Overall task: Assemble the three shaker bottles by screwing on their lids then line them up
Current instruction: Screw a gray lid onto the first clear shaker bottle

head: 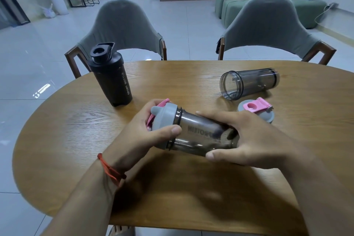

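A smoky transparent shaker bottle (199, 136) is held on its side above the table's middle. My right hand (247, 138) grips its body. Its grey lid (165, 120) with a pink flip cap sits on the bottle's mouth, and my left hand (138, 132) is wrapped around that lid. A black shaker bottle (113, 80) stands upright at the back left with its black lid on and the flip cap raised. A second smoky bottle (249, 83) lies on its side at the back right, open mouth toward me, without a lid. Its grey and pink lid (255, 111) rests on the table just in front of it.
The oval wooden table (76, 140) fills the lower view, its curved edge running along the left. Two grey chairs (124, 28) (272, 27) stand at the far side. Behind them are a tiled floor and a green sofa (306, 9).
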A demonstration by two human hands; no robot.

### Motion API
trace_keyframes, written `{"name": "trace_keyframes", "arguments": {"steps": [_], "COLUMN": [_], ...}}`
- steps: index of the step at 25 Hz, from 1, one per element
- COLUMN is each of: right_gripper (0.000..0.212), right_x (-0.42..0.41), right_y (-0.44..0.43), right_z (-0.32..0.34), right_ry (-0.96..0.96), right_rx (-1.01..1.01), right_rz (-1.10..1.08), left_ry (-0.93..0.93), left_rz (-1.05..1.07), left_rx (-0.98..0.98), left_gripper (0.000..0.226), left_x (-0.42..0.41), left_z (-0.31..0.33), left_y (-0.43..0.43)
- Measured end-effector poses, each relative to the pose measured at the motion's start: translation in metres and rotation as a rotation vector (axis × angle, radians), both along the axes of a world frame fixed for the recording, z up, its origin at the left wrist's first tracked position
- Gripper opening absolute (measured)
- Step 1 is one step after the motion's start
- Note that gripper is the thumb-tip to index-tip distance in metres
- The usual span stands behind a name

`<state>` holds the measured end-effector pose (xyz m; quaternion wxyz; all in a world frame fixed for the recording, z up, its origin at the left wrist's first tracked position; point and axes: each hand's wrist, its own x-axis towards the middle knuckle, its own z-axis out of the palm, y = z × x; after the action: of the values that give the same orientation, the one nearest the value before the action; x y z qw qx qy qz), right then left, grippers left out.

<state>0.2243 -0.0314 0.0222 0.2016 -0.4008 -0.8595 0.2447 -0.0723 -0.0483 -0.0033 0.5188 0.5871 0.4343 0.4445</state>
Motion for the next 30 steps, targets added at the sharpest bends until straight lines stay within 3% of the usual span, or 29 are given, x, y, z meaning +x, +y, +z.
{"name": "trace_keyframes", "arguments": {"steps": [3,8,11,13,16,18,20,23,27,30], "right_gripper": [0.090,0.082,0.062,0.039,0.055,0.049,0.046,0.076,0.053,0.080], "right_x": [-0.001,0.012,0.007,-0.004,-0.019,-0.026,-0.025,-0.020,-0.020,-0.024], "right_y": [0.000,0.000,-0.001,-0.001,-0.006,-0.007,-0.006,-0.006,-0.002,-0.001], "right_z": [0.001,0.000,-0.003,-0.004,-0.001,0.000,-0.001,-0.007,-0.006,-0.005], "right_ry": [0.088,0.282,0.365,0.572,0.639,0.667,0.686,0.582,0.689,0.610], "right_rx": [-0.096,0.009,-0.203,-0.394,-0.653,-0.689,-0.553,-0.326,-0.379,-0.648], "right_rz": [-0.017,-0.091,-0.182,-0.231,-0.328,-0.313,-0.262,-0.258,-0.319,-0.487], "left_ry": [-0.065,-0.206,-0.184,-0.118,0.036,-0.039,-0.209,-0.221,-0.170,0.066], "left_rz": [0.081,0.091,0.125,0.106,0.083,0.090,0.105,0.104,0.085,0.158], "left_rx": [-0.018,-0.127,-0.089,-0.007,0.149,0.138,0.018,-0.103,0.029,0.300], "left_gripper": [0.082,0.072,0.089,0.096,0.074,0.062,0.050,0.030,0.068,0.076], "left_x": [0.003,-0.007,-0.014,-0.017,-0.023,-0.022,-0.016,-0.012,-0.014,-0.013], "left_z": [-0.002,0.005,0.001,0.001,0.006,0.010,0.012,0.014,0.012,0.007], "left_y": [0.004,0.009,0.010,0.007,0.002,0.004,0.005,0.006,0.003,-0.004]}}
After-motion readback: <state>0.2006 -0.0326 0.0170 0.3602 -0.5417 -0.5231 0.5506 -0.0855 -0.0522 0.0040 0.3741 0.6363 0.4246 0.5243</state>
